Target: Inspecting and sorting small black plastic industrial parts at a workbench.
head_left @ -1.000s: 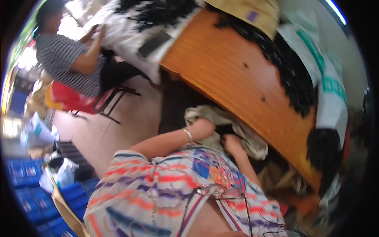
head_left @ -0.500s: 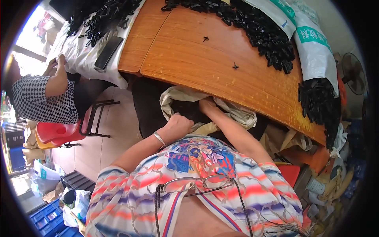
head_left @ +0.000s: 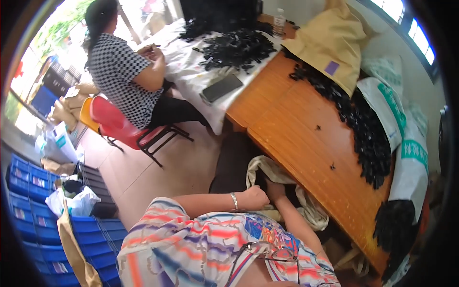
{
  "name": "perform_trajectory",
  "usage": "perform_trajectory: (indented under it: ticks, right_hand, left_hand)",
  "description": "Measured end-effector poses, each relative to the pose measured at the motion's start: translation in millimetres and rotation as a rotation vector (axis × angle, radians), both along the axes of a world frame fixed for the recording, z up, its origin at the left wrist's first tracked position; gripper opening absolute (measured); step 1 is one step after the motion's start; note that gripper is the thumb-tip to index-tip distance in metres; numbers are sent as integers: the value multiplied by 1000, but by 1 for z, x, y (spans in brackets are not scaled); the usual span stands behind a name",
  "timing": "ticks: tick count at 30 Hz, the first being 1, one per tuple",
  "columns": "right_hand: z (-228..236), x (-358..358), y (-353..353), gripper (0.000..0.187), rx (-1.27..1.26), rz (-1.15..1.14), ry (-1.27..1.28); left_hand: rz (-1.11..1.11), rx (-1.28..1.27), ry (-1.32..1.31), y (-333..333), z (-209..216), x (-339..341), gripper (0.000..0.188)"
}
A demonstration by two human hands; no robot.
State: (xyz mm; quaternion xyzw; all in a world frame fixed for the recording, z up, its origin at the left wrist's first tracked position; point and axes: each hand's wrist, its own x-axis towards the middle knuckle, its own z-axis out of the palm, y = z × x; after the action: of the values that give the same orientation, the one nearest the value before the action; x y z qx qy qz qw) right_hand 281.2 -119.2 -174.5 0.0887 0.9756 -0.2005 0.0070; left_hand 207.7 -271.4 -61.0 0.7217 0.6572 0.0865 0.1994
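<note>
Over my lap, at the table's near edge, lies a pale cloth-like sack (head_left: 311, 210) with its mouth open. My left hand (head_left: 252, 197), a silver bracelet on its wrist, is closed at the near side of the sack's mouth; whatever its fingers hold, if anything, is hidden. My right hand (head_left: 275, 189) reaches down into the sack, and its fingers are out of sight. On the wooden table (head_left: 291, 129) beyond lie two small dark pieces, one a small black piece (head_left: 333, 166) nearer me. A long heap of black plastic parts (head_left: 370, 148) runs along the table's far side.
To the left a person in a checkered shirt (head_left: 117, 64) sits on a red chair (head_left: 114, 122) at a cloth-covered table holding a phone (head_left: 222, 89) and a black heap (head_left: 234, 50). White-and-green sacks (head_left: 410, 165) and a brown paper sack (head_left: 334, 40) line the right. Blue crates (head_left: 36, 217) stand lower left.
The view has swung to the left, bringing the seated person and blue crates further in. My right hand remains in the sack, and my left stays closed beside it.
</note>
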Motion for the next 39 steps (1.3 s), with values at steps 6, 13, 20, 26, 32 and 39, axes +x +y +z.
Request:
perform_trajectory:
  ticks: [6,13,20,26,32,39]
  right_hand:
    - [31,22,10,65,-134,-75,-249]
    - [31,91,39,56,-117,-332,-561]
    - [-6,110,55,40,74,-147,-955]
    - [-4,105,47,34,134,-57,-1043]
    - [23,96,29,31,200,30,-958]
    - [7,77,10,30,320,142,-263]
  left_hand:
    - [120,-49,-55,-1,-12,4,22]
    - [125,-138,-111,11,-2,1,25]
    - [148,-114,-124,12,-6,6,26]
    - [168,-116,-117,12,-9,7,26]
    - [164,-94,-111,11,-10,7,24]
    - [156,-95,-64,14,-17,10,22]
